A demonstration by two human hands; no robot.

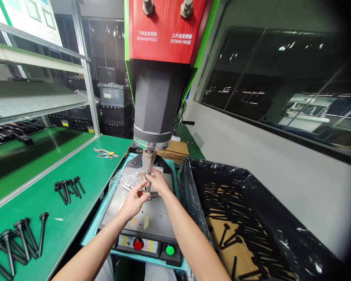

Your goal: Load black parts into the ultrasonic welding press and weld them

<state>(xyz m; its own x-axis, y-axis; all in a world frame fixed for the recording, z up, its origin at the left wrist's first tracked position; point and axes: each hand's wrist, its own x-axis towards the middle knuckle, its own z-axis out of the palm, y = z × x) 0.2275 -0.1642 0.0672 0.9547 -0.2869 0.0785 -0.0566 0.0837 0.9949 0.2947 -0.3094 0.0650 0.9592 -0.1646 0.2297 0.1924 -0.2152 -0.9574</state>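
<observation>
Pinching a small part (148,187) on the fixture plate (152,219) at twelve o'clock, you are gripping it with the fingertips of your left hand (133,201) and right hand (158,182), beneath the grey press head (156,113). Black bolts (68,190) are lying at nine o'clock (loose on the green bench (86,175)).

Whatever sits between the left hand (134,201) and the right hand (158,182) is too small to make out. The fingers cover it, so neither grip can be judged. Above the hands, the press (158,105) runs off the top edge. Far to the left of the left hand, the bolts (23,238) are cut by the corner. Right of the right hand, the bin (222,166) leaves the bottom edge, and the parts in it are blurred.
</observation>
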